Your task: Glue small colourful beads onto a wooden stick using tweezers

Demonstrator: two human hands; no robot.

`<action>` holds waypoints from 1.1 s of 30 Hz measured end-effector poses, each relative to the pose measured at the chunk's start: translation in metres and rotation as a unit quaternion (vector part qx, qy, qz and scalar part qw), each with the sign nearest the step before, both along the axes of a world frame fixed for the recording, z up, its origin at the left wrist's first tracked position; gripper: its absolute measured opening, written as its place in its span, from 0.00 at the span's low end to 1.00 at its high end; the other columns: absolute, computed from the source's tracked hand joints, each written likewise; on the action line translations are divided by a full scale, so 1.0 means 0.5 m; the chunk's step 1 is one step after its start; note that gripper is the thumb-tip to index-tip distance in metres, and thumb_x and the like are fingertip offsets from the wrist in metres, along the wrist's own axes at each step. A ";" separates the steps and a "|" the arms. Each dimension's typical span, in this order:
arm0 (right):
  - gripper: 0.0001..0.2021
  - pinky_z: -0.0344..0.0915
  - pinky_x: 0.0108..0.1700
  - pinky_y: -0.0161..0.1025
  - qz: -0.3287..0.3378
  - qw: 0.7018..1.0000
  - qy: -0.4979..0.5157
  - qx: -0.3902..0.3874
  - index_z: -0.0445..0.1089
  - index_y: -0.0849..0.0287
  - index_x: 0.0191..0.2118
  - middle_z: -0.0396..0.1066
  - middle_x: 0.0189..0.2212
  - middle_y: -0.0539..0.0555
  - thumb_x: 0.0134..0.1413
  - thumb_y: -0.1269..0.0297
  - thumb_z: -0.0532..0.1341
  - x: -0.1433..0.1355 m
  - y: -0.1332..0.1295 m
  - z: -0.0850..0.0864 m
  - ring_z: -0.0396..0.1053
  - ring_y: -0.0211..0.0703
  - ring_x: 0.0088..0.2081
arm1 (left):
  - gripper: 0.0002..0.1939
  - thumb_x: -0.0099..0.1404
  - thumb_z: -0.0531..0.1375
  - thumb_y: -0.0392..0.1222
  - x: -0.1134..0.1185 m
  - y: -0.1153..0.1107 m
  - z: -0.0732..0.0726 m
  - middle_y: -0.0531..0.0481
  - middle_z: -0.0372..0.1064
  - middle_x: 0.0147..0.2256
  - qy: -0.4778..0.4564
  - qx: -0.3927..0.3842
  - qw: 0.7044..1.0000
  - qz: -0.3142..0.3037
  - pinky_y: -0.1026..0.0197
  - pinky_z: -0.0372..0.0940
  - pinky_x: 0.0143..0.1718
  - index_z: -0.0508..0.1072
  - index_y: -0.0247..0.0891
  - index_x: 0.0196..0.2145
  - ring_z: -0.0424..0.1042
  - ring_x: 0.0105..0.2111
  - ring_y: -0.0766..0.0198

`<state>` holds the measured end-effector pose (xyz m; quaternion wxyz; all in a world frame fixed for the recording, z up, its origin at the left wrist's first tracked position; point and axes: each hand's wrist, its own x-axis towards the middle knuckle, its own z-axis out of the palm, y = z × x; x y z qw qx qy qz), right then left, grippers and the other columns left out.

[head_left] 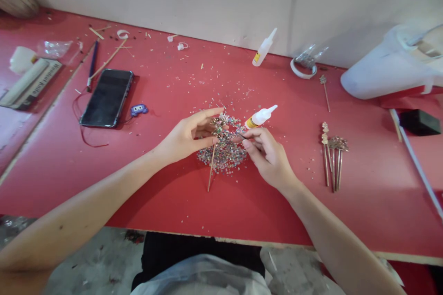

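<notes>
My left hand (195,131) pinches a thin wooden hair stick (212,168) by its ornate, metallic-looking head (218,124). The bare shaft points down toward the table's front edge. In my right hand (265,152) is a thin dark tool (241,136), gripped between thumb and fingers, its tip close to the ornate head; its exact kind is too small to make out. Beneath both hands spreads a pile of small shiny chips (223,159) in mixed colours. A white glue bottle (259,117) with a yellow label lies just beyond my right hand.
A second glue bottle (265,48) stands by the wall, near a tape roll (303,68). Several decorated sticks (334,161) lie at right, before a white bucket (380,64) and a black block (420,122). At left are a phone (107,99), a brush (92,64) and a knife box (31,83).
</notes>
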<state>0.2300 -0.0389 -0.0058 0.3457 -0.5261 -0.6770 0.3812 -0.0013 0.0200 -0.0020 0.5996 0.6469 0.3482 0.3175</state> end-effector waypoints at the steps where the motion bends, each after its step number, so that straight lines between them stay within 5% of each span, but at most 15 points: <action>1: 0.05 0.66 0.33 0.34 -0.022 1.000 -0.007 0.008 0.61 0.54 0.42 0.74 0.35 0.53 0.64 0.59 0.56 0.001 0.001 0.000 0.73 0.39 0.32 | 0.33 0.62 0.62 0.36 0.001 -0.004 0.001 0.44 0.72 0.49 0.003 0.006 1.000 -0.009 0.54 0.70 0.50 0.59 0.40 0.63 0.74 0.47 0.58; 4: 0.06 0.66 0.32 0.35 -0.063 0.998 -0.025 0.020 0.64 0.54 0.41 0.74 0.32 0.52 0.63 0.59 0.58 0.002 0.005 0.000 0.74 0.41 0.32 | 0.34 0.63 0.60 0.37 0.005 -0.016 0.008 0.43 0.71 0.51 0.055 0.046 0.997 -0.031 0.55 0.70 0.49 0.55 0.41 0.65 0.75 0.47 0.58; 10: 0.05 0.70 0.34 0.35 -0.042 0.999 -0.007 0.007 0.64 0.55 0.41 0.75 0.31 0.52 0.63 0.61 0.57 -0.001 0.006 -0.001 0.75 0.41 0.33 | 0.35 0.63 0.59 0.39 0.005 -0.023 0.015 0.43 0.70 0.53 0.196 0.149 0.969 -0.016 0.57 0.71 0.45 0.53 0.42 0.66 0.76 0.46 0.57; 16: 0.05 0.69 0.33 0.35 -0.050 0.998 -0.040 0.009 0.67 0.56 0.40 0.74 0.33 0.52 0.61 0.61 0.59 -0.001 0.007 -0.003 0.75 0.40 0.32 | 0.34 0.63 0.58 0.38 0.001 -0.015 0.019 0.42 0.68 0.55 0.202 0.155 0.967 0.012 0.58 0.70 0.48 0.54 0.39 0.65 0.74 0.49 0.57; 22: 0.03 0.65 0.28 0.34 -0.049 0.995 -0.076 0.030 0.69 0.57 0.37 0.72 0.31 0.52 0.58 0.64 0.60 0.002 0.012 0.005 0.70 0.37 0.27 | 0.33 0.66 0.56 0.40 0.006 -0.027 0.014 0.45 0.67 0.57 0.186 0.176 0.966 -0.046 0.59 0.69 0.49 0.52 0.45 0.66 0.75 0.48 0.58; 33: 0.04 0.61 0.30 0.34 0.037 0.991 -0.117 0.051 0.65 0.56 0.30 0.65 0.26 0.49 0.55 0.69 0.60 0.022 0.019 0.009 0.63 0.35 0.26 | 0.33 0.65 0.58 0.40 -0.001 -0.013 0.017 0.44 0.64 0.60 0.191 0.164 0.968 -0.004 0.59 0.67 0.53 0.54 0.42 0.66 0.71 0.53 0.55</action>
